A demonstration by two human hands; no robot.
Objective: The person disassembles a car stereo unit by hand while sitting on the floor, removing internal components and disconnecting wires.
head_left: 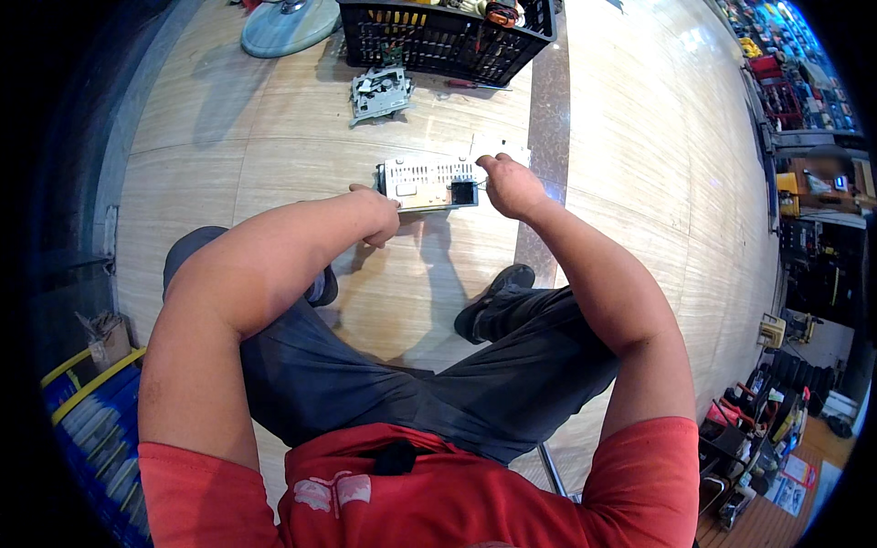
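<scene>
A boxy electronic unit [427, 173] with a pale metal casing lies on the floor ahead of me. Rows of vent slots cross its top, and a dark square opening shows at its near right corner. My left hand [376, 215] grips the unit's left end, its fingertips partly hidden. At the opposite end my right hand [512, 185] is closed, thumb and fingers pinched together by the far right corner. What lies in that pinch is too small to make out. Just behind those fingers shows a thin whitish plate [513, 150]; whether it joins the unit I cannot tell.
Beyond the unit lies a stripped metal drive mechanism [379, 94]. A black plastic crate [438, 46] full of parts stands behind it, with a screwdriver [466, 84] at its foot. Far left is a round base [289, 27]. Blue bins [96, 447] stand at lower left.
</scene>
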